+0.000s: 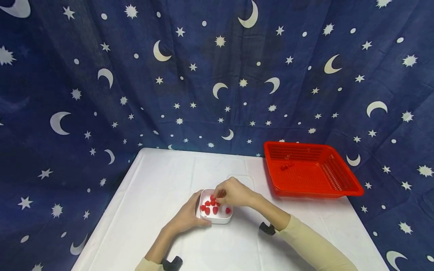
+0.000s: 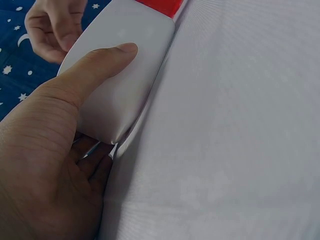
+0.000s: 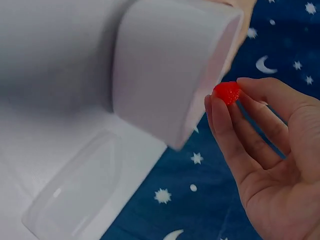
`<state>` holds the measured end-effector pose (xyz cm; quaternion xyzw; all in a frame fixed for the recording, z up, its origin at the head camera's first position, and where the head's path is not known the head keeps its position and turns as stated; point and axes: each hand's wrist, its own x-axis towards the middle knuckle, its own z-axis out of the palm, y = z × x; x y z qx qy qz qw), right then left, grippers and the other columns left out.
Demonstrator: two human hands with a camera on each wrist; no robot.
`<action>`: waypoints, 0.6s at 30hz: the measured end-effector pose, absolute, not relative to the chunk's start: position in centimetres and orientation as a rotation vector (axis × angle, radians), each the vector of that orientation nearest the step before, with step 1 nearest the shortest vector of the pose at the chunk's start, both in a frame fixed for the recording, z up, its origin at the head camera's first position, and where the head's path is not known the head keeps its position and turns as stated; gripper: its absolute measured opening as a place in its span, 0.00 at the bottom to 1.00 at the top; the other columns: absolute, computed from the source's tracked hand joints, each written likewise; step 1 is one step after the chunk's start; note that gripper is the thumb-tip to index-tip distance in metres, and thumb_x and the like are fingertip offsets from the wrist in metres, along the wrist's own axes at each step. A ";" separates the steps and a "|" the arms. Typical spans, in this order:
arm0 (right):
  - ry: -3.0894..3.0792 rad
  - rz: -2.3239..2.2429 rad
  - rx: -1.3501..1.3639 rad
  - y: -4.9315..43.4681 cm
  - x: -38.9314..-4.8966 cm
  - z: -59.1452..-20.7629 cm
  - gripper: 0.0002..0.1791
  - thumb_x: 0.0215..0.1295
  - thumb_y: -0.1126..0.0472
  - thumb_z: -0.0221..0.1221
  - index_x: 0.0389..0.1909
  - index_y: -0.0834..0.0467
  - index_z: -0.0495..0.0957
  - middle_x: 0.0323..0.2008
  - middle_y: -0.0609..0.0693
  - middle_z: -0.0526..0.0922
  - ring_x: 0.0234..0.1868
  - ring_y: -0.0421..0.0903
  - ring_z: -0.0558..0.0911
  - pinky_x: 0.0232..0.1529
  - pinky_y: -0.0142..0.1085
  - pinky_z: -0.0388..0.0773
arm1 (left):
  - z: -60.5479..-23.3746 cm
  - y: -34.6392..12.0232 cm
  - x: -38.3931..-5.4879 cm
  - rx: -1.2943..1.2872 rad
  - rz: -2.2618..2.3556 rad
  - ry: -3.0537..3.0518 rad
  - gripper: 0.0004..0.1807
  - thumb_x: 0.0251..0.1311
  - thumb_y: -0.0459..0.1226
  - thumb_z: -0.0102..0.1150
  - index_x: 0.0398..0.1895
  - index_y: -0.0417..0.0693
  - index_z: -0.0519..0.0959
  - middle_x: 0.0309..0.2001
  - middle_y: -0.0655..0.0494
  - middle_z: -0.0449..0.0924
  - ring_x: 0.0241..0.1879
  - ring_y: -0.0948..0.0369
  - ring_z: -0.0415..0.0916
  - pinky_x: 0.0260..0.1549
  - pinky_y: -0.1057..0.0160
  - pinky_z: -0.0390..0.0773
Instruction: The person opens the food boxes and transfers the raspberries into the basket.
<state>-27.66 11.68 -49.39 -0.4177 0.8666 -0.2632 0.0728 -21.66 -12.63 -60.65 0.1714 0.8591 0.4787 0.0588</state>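
Note:
A white square container [image 1: 217,218] with several raspberries [image 1: 215,210] scattered in it stands on the table. My left hand [image 1: 188,214] grips its left side; in the left wrist view the thumb lies along the container's outer wall [image 2: 127,75] and the fingers curl behind the corner. Just over the container's open top, my right hand [image 1: 234,192] pinches one red raspberry [image 3: 228,93] between thumb and fingertips, beside the rim in the right wrist view.
A red plastic basket [image 1: 300,184] with a few red berries [image 1: 286,166] inside stands at the back right. Behind the container a clear lid [image 3: 75,187] lies flat on the white-covered table [image 1: 162,177]. A dark blue curtain [image 1: 196,86] hangs behind.

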 end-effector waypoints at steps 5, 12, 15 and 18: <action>2.699 -0.858 -1.224 12.4 -28.3 -48.0 0.04 0.62 0.63 0.72 0.37 0.52 0.91 0.32 0.37 0.88 0.32 0.31 0.83 0.39 0.26 0.84 | -60.5 -12.7 -21.6 0.516 1.454 2.601 0.69 0.38 0.59 0.85 0.83 0.55 0.54 0.79 0.58 0.61 0.79 0.53 0.57 0.75 0.41 0.61; 2.765 -1.100 -1.119 13.8 -29.8 -45.6 0.05 0.64 0.62 0.70 0.39 0.52 0.92 0.34 0.41 0.90 0.34 0.34 0.85 0.42 0.29 0.86 | -60.5 -12.6 -21.6 0.484 1.437 2.615 0.69 0.37 0.61 0.84 0.83 0.54 0.55 0.79 0.57 0.61 0.79 0.52 0.57 0.75 0.40 0.60; 2.839 -1.219 -1.024 14.9 -30.8 -44.6 0.05 0.64 0.62 0.70 0.39 0.53 0.92 0.33 0.40 0.90 0.32 0.35 0.86 0.39 0.31 0.87 | -60.7 -12.5 -21.6 0.474 1.426 2.623 0.70 0.37 0.62 0.84 0.83 0.55 0.55 0.79 0.57 0.61 0.80 0.52 0.56 0.75 0.40 0.60; 2.906 -1.336 -0.943 16.3 -32.0 -43.9 0.04 0.64 0.61 0.71 0.39 0.54 0.92 0.31 0.40 0.90 0.30 0.36 0.87 0.36 0.32 0.87 | -60.9 -12.4 -21.6 0.465 1.422 2.629 0.70 0.36 0.62 0.84 0.83 0.55 0.55 0.80 0.57 0.60 0.80 0.51 0.55 0.75 0.40 0.59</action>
